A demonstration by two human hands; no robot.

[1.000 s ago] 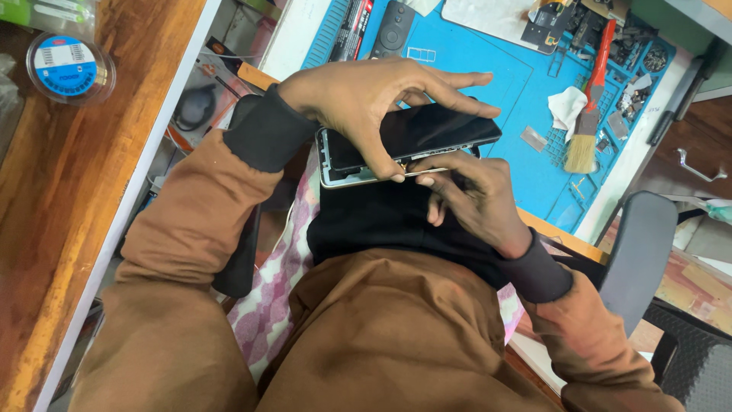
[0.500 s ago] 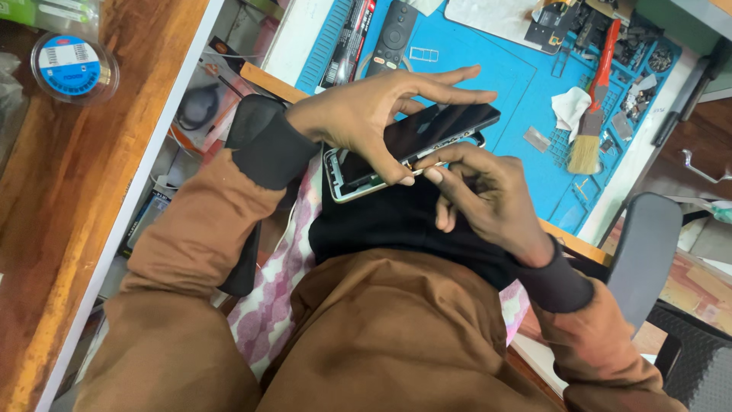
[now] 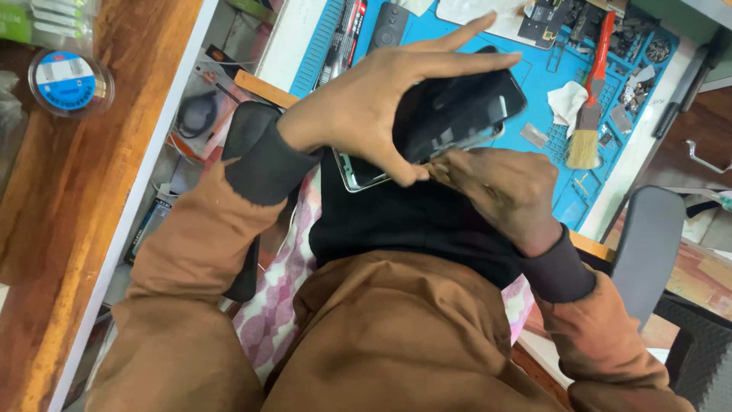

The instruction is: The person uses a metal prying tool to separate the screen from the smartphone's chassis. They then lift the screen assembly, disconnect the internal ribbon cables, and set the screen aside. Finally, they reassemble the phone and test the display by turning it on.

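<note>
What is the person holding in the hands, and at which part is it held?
A black flat smartphone: the left hand spans its long edges from above, and the right hand touches its lower edge.

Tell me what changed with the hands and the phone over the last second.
The left hand spread its fingers wider and lifted the phone's dark screen further off the frame, so the gap opened. The right hand stayed at the phone's lower edge. The brush on the blue mat and the round tub did not move.
</note>
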